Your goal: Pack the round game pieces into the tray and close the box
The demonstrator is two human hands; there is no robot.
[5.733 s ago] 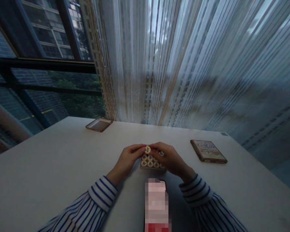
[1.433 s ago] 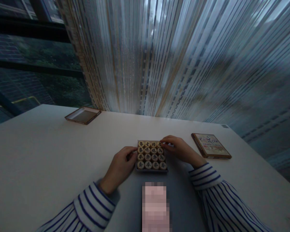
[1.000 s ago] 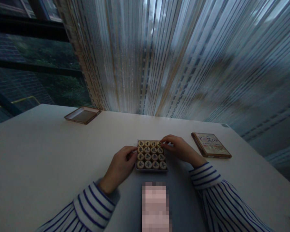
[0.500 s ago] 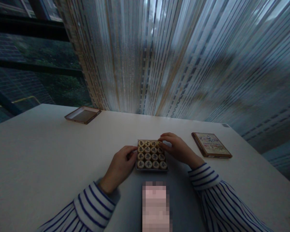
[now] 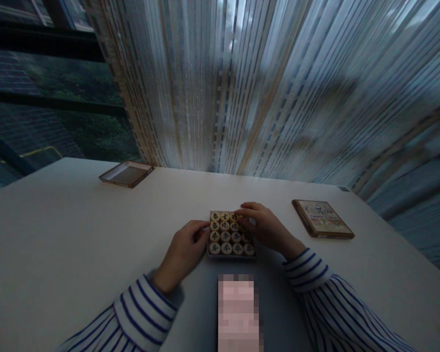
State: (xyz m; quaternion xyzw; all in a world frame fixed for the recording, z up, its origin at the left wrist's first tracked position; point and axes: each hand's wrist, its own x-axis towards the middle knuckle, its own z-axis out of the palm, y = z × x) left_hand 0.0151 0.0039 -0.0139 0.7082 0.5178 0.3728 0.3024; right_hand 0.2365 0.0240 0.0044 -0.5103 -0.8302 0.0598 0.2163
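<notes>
Our left hand [image 5: 185, 245] touches the tray [image 5: 231, 258] at left; our right hand [image 5: 264, 226] bends over its pieces [image 5: 226, 236] at far right. We cannot tell if either grips.

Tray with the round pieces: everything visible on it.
The tray is shallow and roughly square, lying flat on the white table. Its thin rim looks greyish; material unclear. It holds pale, wood-looking round pieces with dark characters, four in the nearest row. The left hand appears to touch its left side; the right hand covers its far right corner.
</notes>
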